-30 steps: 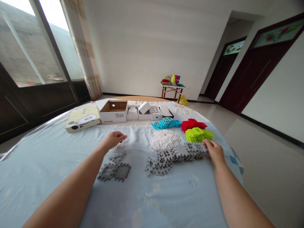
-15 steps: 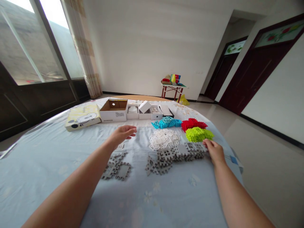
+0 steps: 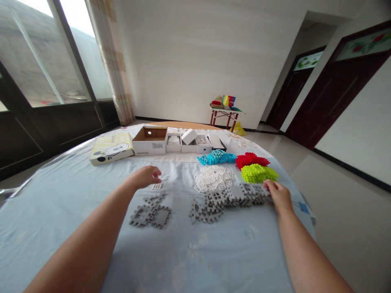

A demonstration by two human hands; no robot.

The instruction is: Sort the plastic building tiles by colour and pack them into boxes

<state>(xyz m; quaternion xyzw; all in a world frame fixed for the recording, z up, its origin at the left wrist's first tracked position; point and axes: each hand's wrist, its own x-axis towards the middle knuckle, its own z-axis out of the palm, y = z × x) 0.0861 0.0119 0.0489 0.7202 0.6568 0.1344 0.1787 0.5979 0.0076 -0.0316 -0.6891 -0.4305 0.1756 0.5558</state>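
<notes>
My left hand [image 3: 146, 177] hovers low over the blue cloth with its fingers curled in; whatever they hold is hidden. A small white lattice tile [image 3: 157, 186] lies just right of it. Below it sit joined grey interlocking tiles [image 3: 150, 215]. My right hand [image 3: 279, 196] rests at the right end of the grey tile pile [image 3: 227, 198], fingers bent around the end pieces. Behind that pile lie a white tile heap [image 3: 214, 178], a blue heap [image 3: 217, 157], a red heap [image 3: 252, 160] and a lime-green heap [image 3: 258, 173].
The table carries a pale blue flowered cloth [image 3: 61, 195]. Along its far edge stand a yellow box [image 3: 111, 149], an open cardboard box [image 3: 150, 141] and several small white boxes [image 3: 189, 142]. A small red-legged table [image 3: 226, 112] stands by the wall; dark doors are at right.
My left hand reached forward with open fingers toward the white heap, then drew back left and curled shut beside the single white tile. My right hand stayed on the grey pile.
</notes>
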